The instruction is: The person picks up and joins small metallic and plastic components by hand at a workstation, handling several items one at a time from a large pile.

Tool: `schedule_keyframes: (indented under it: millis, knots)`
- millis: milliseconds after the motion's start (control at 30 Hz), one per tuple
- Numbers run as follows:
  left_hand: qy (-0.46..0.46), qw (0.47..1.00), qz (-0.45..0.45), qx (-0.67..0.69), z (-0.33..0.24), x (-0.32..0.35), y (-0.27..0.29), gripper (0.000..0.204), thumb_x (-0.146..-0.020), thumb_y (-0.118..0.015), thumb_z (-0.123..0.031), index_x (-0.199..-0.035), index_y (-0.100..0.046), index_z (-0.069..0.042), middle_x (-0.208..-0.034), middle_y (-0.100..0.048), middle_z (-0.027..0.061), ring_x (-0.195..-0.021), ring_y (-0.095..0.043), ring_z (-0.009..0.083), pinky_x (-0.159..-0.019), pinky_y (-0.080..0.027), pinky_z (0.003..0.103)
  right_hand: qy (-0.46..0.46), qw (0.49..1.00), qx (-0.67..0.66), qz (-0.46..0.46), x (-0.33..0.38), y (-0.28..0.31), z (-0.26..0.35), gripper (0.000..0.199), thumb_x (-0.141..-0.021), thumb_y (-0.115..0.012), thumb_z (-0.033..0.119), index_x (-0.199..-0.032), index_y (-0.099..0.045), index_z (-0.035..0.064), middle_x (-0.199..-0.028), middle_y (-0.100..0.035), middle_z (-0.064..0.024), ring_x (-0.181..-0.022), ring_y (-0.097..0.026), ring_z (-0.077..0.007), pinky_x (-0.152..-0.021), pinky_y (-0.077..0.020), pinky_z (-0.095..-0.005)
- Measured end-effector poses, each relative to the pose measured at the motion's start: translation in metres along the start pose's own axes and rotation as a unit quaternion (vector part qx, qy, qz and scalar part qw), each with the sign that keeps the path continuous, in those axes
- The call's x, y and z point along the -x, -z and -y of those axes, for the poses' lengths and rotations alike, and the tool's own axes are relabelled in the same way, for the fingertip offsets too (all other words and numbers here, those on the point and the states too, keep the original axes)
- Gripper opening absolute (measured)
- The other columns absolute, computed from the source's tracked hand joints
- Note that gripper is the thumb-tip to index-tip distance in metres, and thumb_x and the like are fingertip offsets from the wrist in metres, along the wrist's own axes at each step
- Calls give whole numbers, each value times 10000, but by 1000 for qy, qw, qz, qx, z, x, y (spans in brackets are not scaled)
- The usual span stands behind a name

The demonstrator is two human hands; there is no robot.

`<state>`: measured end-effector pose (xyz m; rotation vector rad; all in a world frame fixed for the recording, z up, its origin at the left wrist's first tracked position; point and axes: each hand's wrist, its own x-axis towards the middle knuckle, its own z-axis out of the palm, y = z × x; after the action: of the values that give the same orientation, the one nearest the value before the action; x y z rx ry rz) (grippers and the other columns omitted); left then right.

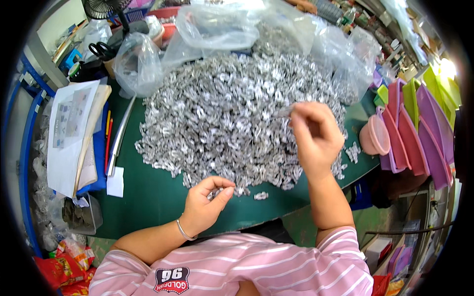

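the right hand [316, 135] pinches one small silver metal piece [285, 112] over the heap of shiny silver metal pieces [232, 113], at two o'clock from the left hand [205, 202], which cups several; a loosened pinch may drop it back, lost among the rest.

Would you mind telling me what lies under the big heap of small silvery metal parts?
The heap of metal parts rests on a green table, visible around its near edge. Whatever lies beneath the heap's middle is covered and cannot be seen.

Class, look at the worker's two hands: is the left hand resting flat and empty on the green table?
No: the left hand is curled, pinching small silvery parts at the near edge of the heap.
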<state>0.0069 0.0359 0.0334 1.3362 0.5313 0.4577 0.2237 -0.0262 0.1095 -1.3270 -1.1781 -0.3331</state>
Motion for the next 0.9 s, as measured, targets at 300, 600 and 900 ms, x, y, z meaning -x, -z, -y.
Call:
schedule_keyframes:
  millis: [300, 600, 900]
  knots:
    - [-88, 993, -24, -71, 15, 1, 9, 109, -820, -607, -82, -883, -609, 7, -812, -615, 32, -749, -552, 81, -686, -450, 221, 110, 992, 62, 6, -129, -101, -53, 107, -746, -631, 46, -851, -638, 26, -767, -636, -107, -670, -620, -188, -613, -494, -276]
    - [38, 999, -20, 12, 7, 0, 10, 149, -864, -553, -144, -934, -583, -15, -738, -559, 3, -633, -490, 37, -562, -408, 189, 54, 979, 54, 187, -81, -64, -18, 118, -789, -588, 92, -868, -640, 23, -751, -640, -133, -671, -625, -250, -626, -487, -307]
    - [-15, 1000, -17, 5, 19, 3, 6, 123, -868, -553, -110, -942, -564, -12, -709, -520, -8, -562, -417, 28, -495, -328, 161, -192, 866, 144, 439, 86, 30, 22, 99, -714, -621, 21, -808, -594, 0, -749, -559, -142, -714, -560, -330, -621, -451, -378]
